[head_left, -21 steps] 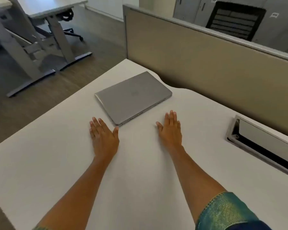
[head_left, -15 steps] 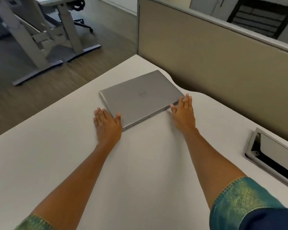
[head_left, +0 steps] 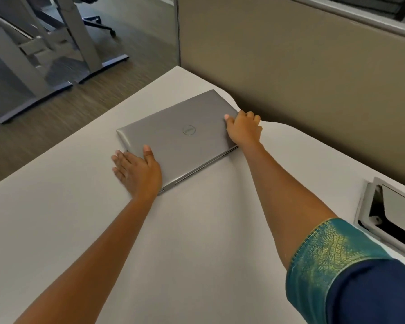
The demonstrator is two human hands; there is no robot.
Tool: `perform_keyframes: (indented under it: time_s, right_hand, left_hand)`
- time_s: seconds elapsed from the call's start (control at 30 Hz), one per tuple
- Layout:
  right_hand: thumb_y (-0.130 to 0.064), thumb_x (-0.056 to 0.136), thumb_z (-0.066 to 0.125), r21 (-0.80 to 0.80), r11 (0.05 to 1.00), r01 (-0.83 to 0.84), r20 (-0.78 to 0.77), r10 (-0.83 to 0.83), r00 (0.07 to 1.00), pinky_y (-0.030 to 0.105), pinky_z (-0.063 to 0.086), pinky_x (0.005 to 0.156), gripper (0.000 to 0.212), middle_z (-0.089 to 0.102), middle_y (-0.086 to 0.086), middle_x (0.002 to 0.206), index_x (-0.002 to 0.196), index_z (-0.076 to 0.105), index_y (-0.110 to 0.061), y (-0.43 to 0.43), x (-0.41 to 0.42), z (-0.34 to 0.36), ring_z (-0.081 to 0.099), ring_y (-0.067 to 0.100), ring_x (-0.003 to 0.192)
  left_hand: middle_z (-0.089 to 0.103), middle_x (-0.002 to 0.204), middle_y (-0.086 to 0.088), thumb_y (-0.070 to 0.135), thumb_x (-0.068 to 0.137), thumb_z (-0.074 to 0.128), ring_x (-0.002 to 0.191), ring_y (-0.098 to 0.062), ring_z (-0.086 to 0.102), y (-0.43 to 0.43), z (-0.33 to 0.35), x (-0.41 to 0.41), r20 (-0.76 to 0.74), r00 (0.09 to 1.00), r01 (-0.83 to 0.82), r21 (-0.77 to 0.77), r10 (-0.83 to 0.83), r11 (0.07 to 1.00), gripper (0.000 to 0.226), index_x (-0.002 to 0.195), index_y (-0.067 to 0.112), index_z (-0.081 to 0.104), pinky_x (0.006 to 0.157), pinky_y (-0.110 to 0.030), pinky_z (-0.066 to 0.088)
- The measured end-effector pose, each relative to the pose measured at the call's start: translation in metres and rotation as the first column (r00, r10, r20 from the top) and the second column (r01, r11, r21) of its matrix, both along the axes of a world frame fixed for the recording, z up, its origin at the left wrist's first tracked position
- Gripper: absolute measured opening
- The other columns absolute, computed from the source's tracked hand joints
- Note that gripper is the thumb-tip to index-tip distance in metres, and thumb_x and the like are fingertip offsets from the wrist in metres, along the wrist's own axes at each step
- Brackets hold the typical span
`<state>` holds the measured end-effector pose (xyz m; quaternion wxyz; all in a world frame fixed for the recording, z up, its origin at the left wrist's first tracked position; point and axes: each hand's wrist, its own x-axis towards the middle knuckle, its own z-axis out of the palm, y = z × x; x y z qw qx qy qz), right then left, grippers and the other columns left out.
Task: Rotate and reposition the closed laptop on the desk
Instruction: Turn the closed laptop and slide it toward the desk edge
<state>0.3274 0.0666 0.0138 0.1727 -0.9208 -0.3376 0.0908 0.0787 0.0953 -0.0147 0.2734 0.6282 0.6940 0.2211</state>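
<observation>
Laptop (head_left: 180, 136) between left hand (head_left: 138, 170), right hand (head_left: 243, 130)

A partition (head_left: 302, 78) stands just behind the laptop (head_left: 173, 141), a cable hatch (head_left: 365, 206) well right; the desk (head_left: 197, 242) nearer lies open.

A beige partition panel (head_left: 290, 66) backs the white tabletop (head_left: 197, 253), which has a grey-framed cable hatch (head_left: 391, 216) at right. Beyond, brown wood-look floor (head_left: 63, 108) carries another desk's grey metal legs (head_left: 84, 43).
</observation>
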Motion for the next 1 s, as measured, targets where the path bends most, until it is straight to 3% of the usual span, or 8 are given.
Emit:
perform_keyframes:
  time_s: [0.23,0.63,0.77,1.0]
  right_hand:
    - [-0.063,0.082,0.052,-0.024,0.984,0.175,-0.149,-0.176,0.973,0.046,0.039,0.099,0.065,0.053,0.013,0.132,0.122,0.057,-0.012,-0.02,-0.002,0.013,0.042,0.033,0.125]
    - [-0.06,0.077,0.063,-0.016,0.953,0.302,-0.376,-0.285,0.882,0.046,0.048,0.096,0.067,0.065,0.015,0.116,0.112,0.059,-0.003,-0.174,-0.044,0.023,0.059,0.034,0.107]
    - [-0.057,0.075,0.066,-0.003,0.917,0.399,-0.413,-0.365,0.835,0.04,0.052,0.085,0.062,0.067,0.013,0.108,0.105,0.061,-0.004,-0.241,-0.068,0.023,0.062,0.032,0.099]
    - [-0.052,0.075,0.069,0.022,0.835,0.55,-0.46,-0.48,0.747,0.03,0.044,0.067,0.051,0.068,0.01,0.097,0.096,0.062,-0.006,-0.355,-0.101,0.023,0.061,0.027,0.084]
  left_hand:
    - [0.01,0.161,-0.012,0.041,0.099,0.028,0.149,-0.025,0.001,-0.007,0.005,-0.008,0.059,0.998,0.013,0.002,-0.014,1.0,0.066,0.148,0.0,0.014,0.122,-0.04,0.0]
    - [0.003,0.162,-0.01,0.043,0.097,0.036,0.15,-0.021,-0.004,-0.096,0.02,-0.053,0.124,0.956,0.279,-0.09,-0.267,0.956,0.072,0.15,0.004,0.008,0.122,-0.039,-0.006]
    - [0.001,0.162,-0.008,0.043,0.097,0.037,0.149,-0.017,-0.007,-0.138,0.029,-0.068,0.197,0.919,0.37,-0.127,-0.342,0.92,0.072,0.151,0.006,0.006,0.121,-0.038,-0.009]
    - [0.003,0.163,-0.002,0.043,0.096,0.039,0.149,-0.012,-0.007,-0.213,0.034,-0.079,0.236,0.862,0.489,-0.158,-0.448,0.858,0.072,0.151,0.009,0.007,0.121,-0.038,-0.012]
